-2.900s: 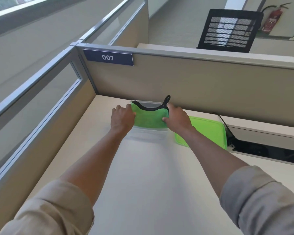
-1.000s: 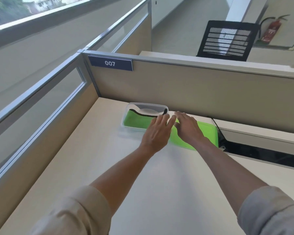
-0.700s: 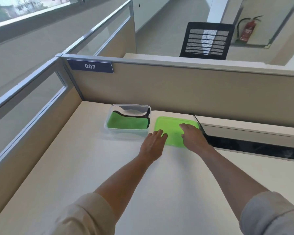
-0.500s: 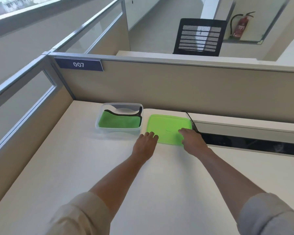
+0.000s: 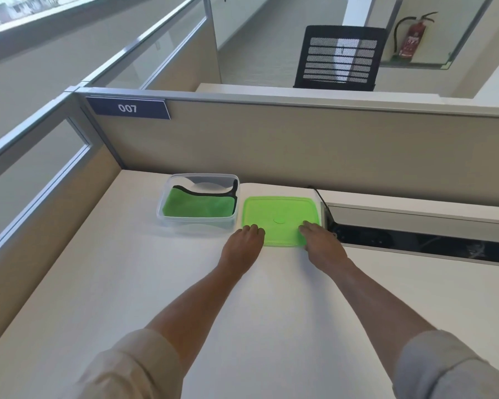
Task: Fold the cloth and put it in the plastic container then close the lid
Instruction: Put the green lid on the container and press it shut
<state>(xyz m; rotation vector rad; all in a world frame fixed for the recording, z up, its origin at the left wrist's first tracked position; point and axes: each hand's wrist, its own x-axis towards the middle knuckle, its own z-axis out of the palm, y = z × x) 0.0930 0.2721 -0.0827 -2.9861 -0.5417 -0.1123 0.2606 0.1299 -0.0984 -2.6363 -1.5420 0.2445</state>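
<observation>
A clear plastic container [image 5: 197, 225] stands on the white desk near the back partition. The folded green cloth [image 5: 196, 206] with black trim lies inside it. The green lid [image 5: 280, 215] lies flat on the desk just right of the container. My left hand [image 5: 242, 249] has its curled fingers on the lid's near-left corner. My right hand [image 5: 323, 246] lies with its fingers over the near-right corner. Both thumbs are hidden.
A beige partition [image 5: 300, 145] with a "007" sign closes the back, and a glazed one runs along the left. A dark cable trough [image 5: 415, 241] opens in the desk right of the lid. A black chair [image 5: 339, 57] stands beyond.
Both hands let the cloth go into the container and moved right to the lid. Since half a second ago they have settled on its near corners.
</observation>
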